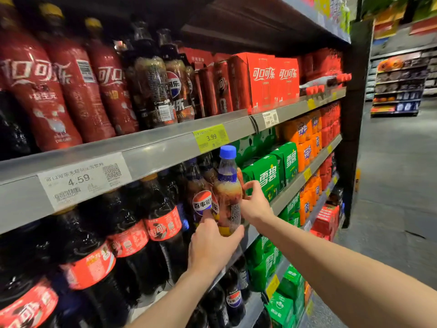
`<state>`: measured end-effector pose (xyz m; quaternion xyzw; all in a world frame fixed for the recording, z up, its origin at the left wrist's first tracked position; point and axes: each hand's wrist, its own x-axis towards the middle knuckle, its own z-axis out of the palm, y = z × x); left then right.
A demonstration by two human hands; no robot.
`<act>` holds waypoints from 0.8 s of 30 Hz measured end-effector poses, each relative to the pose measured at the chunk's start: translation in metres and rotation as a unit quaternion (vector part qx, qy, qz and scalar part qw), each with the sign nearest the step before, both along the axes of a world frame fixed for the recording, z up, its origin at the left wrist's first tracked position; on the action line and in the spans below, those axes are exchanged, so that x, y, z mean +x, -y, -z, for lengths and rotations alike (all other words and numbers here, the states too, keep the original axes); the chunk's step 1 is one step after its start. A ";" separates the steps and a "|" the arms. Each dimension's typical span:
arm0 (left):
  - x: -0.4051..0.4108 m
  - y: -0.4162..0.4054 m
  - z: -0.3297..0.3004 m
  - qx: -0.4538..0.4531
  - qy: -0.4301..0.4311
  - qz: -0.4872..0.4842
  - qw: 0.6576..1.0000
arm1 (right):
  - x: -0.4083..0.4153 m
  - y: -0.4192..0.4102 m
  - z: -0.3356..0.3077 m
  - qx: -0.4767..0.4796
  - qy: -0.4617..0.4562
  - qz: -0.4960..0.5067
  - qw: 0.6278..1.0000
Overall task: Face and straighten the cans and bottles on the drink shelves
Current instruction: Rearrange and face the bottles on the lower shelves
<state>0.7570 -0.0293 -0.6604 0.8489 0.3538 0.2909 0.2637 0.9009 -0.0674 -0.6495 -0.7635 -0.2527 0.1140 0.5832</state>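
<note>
A Pepsi bottle with a blue cap stands at the front edge of the middle shelf, its label turned sideways. My left hand grips its base, thumb along the yellow band. My right hand holds its right side at label height. Another Pepsi bottle stands just left of it, logo facing out. Left of these are dark cola bottles with red labels.
Green Sprite multipacks sit right of the held bottle, orange Fanta packs beyond. The upper shelf holds red Coca-Cola bottles, dark Pepsi bottles and red can boxes. Price tags line the shelf rails. An aisle floor opens to the right.
</note>
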 end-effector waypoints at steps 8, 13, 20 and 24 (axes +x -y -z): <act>0.004 -0.006 0.007 0.016 0.000 0.013 1.000 | 0.005 -0.014 0.013 -0.050 0.062 0.044 0.996; 0.004 -0.003 0.006 0.040 -0.016 0.023 0.999 | 0.003 -0.011 0.013 -0.016 0.077 0.026 0.997; 0.007 0.000 0.003 0.053 -0.023 0.016 0.998 | 0.003 0.005 0.004 -0.053 0.059 -0.033 0.996; 0.008 0.001 -0.001 0.036 -0.026 0.008 0.999 | 0.009 0.016 0.000 -0.021 0.024 -0.020 0.999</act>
